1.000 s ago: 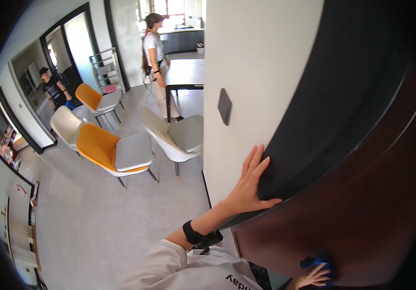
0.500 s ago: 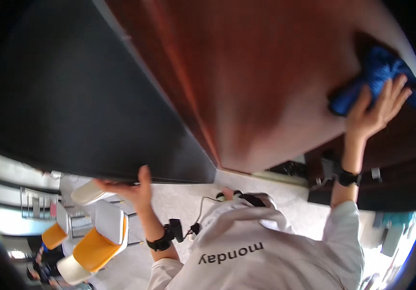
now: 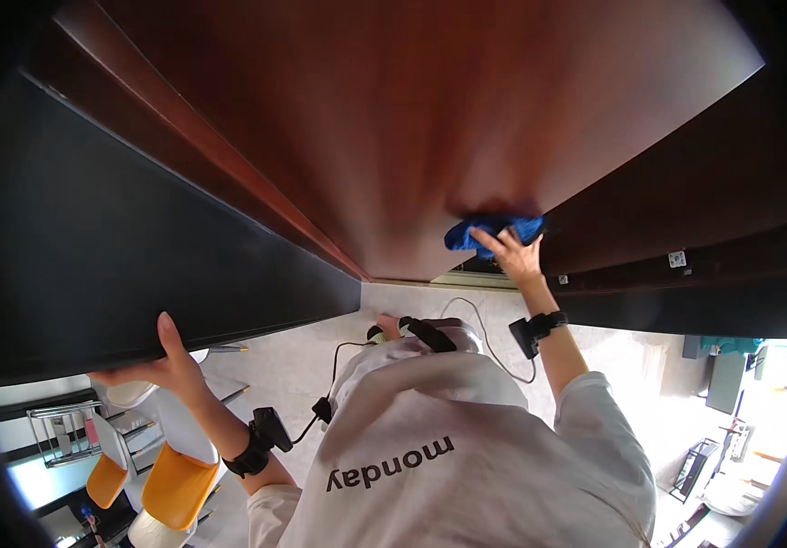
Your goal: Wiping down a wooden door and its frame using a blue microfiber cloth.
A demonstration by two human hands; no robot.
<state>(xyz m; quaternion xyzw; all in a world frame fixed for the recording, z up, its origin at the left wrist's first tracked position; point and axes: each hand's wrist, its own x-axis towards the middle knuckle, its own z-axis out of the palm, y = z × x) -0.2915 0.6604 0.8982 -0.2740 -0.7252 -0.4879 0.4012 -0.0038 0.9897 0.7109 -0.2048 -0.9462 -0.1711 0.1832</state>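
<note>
A blue cloth (image 3: pixel 480 234), bunched up, is pressed against a glossy reddish-brown wooden panel (image 3: pixel 411 119) close to its near right edge. My right hand (image 3: pixel 516 258) holds the cloth against the wood, fingers bent over it. To the left, a black panel (image 3: pixel 165 228) meets the brown wood at an angle. My left hand (image 3: pixel 174 367) grips the lower edge of that panel, thumb on its face and fingers behind, partly hidden. Each wrist wears a black strap with a small box.
White chairs with orange seats (image 3: pixel 179 484) stand at the lower left near a metal rack (image 3: pixel 63 431). Dark cabinetry with metal fittings (image 3: pixel 677 259) runs along the right. A cable (image 3: pixel 503 365) loops beside me over the pale floor (image 3: pixel 585 352).
My right hand has slid the blue cloth from the panel's far right toward its near edge, left and closer to me. The view has shifted; my left hand still holds the black panel's edge.
</note>
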